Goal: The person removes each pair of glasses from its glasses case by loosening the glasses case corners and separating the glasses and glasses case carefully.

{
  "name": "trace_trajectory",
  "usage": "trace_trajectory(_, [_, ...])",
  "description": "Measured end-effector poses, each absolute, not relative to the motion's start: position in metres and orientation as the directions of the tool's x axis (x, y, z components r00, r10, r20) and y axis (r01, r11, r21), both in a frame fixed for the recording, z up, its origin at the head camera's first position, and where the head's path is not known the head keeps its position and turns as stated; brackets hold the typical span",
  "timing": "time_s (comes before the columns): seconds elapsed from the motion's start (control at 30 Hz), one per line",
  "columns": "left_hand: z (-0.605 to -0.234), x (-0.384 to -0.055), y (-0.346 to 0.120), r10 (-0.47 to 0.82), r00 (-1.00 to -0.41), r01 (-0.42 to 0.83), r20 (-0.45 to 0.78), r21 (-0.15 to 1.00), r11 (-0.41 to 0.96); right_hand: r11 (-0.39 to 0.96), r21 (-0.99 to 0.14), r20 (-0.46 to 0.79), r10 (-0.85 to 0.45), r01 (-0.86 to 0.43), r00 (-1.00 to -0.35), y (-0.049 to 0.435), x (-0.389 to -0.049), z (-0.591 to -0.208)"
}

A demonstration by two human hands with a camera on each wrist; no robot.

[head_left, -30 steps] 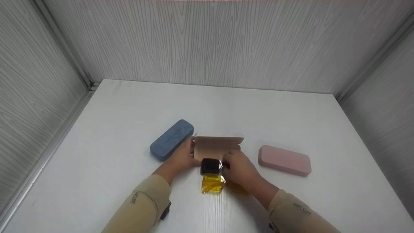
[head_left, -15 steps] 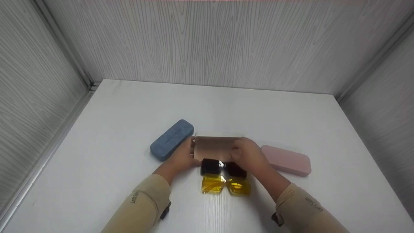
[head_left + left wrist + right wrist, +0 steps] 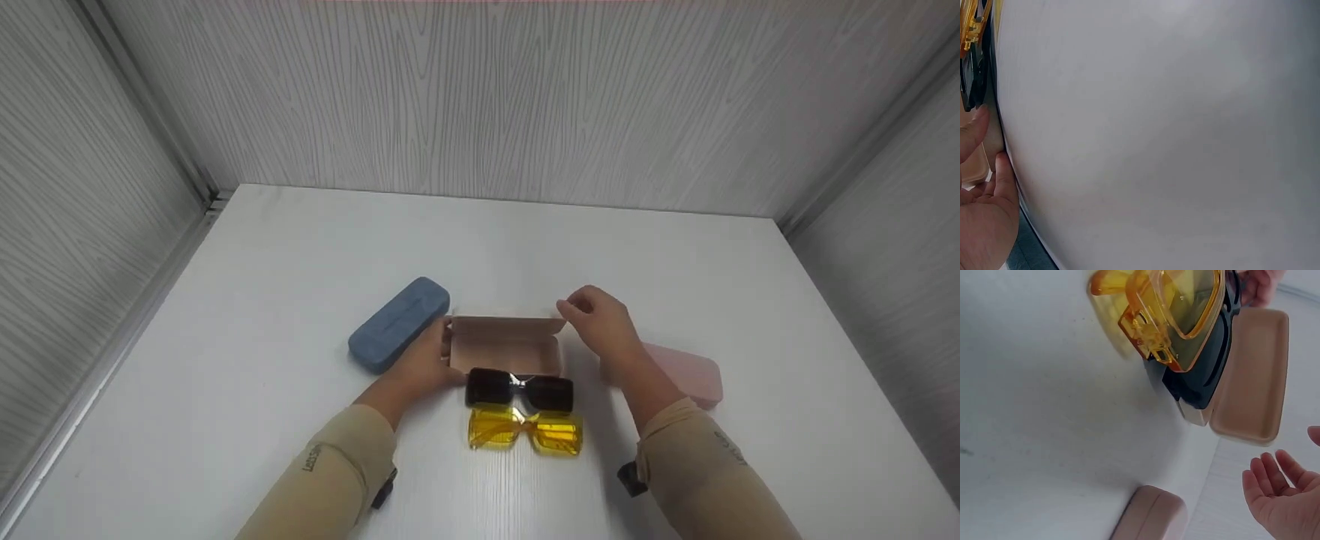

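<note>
An eyeglass case (image 3: 506, 354) with a light outside and pinkish-beige lining lies in the middle, its lid raised along the far side. My left hand (image 3: 421, 361) grips the case's left end, thumb at the front corner. Dark sunglasses (image 3: 551, 393) stand close against the case's front, and yellow-lensed glasses (image 3: 556, 435) lie just nearer to me. Off the lid's right end hovers my right hand (image 3: 604, 324), holding nothing. Its fingers (image 3: 1275, 475) are loosely bent in the right wrist view, apart from the case.
A closed blue glasses case (image 3: 397, 326) lies slanted on the left, right beside my left hand. To the right is a closed pink case (image 3: 690, 373), partly covered by my right forearm. Wood-grained panels (image 3: 480, 97) enclose the white table (image 3: 300, 247) at the back and sides.
My right hand has moved from the dark sunglasses, across the case's right side, to beyond the lid's right end, uncovering both pairs of glasses. The left hand has stayed on the case.
</note>
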State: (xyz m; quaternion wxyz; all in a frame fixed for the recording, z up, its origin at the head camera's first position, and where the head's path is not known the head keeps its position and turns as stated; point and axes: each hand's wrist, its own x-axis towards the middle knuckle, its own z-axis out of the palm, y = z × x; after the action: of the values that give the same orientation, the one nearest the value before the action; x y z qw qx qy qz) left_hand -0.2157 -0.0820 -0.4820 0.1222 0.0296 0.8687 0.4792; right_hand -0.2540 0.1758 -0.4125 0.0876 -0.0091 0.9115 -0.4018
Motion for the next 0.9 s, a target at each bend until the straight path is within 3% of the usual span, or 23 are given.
trace_trajectory(0.33, [-0.483, -0.216, -0.083, 0.154, -0.968, -0.085, -0.199, 0.835, 0.544, 0.461, -0.853, -0.351, -0.161, 0.244, -0.922, 0.172, -0.265, -0.432])
trace_trajectory(0.67, [-0.482, -0.216, -0.080, 0.174, -0.967, -0.073, -0.188, 0.854, 0.515, 0.455, -0.843, -0.405, -0.188, 0.286, -0.895, 0.173, -0.267, -0.440])
trace_trajectory(0.9, [-0.481, -0.219, -0.080, 0.180, -0.972, -0.019, -0.153, 0.811, 0.584, 0.437, -0.855, -0.396, -0.198, 0.280, -0.897, 0.175, -0.269, -0.442])
